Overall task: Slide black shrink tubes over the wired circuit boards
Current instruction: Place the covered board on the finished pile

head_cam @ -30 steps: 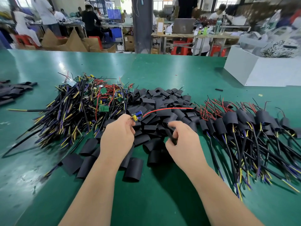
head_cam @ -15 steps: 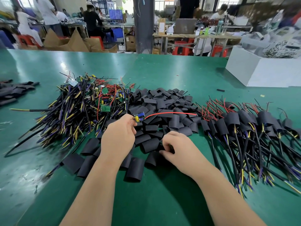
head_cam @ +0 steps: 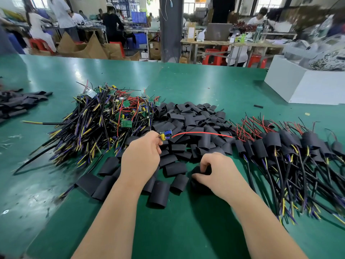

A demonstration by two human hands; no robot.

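Observation:
My left hand (head_cam: pixel 143 156) pinches a small wired circuit board (head_cam: pixel 166 135) above the tube pile; its red wire (head_cam: pixel 201 134) trails right. My right hand (head_cam: pixel 218 174) is down on the table at the pile's near edge, fingers curled round a black shrink tube (head_cam: pixel 200 170). Loose black shrink tubes (head_cam: pixel 188 124) lie heaped in the middle. Bare wired boards (head_cam: pixel 104 118) are piled at the left. Boards with tubes on them (head_cam: pixel 287 146) lie at the right.
The green table (head_cam: pixel 186 230) runs wide in front of me. A white box (head_cam: pixel 306 86) stands at the back right. More black tubes (head_cam: pixel 18 103) lie at the far left. People work at benches behind the table.
My right hand dropped from mid-air down to the near edge of the tube pile and closed on a tube. My left hand kept the board, lifting it slightly.

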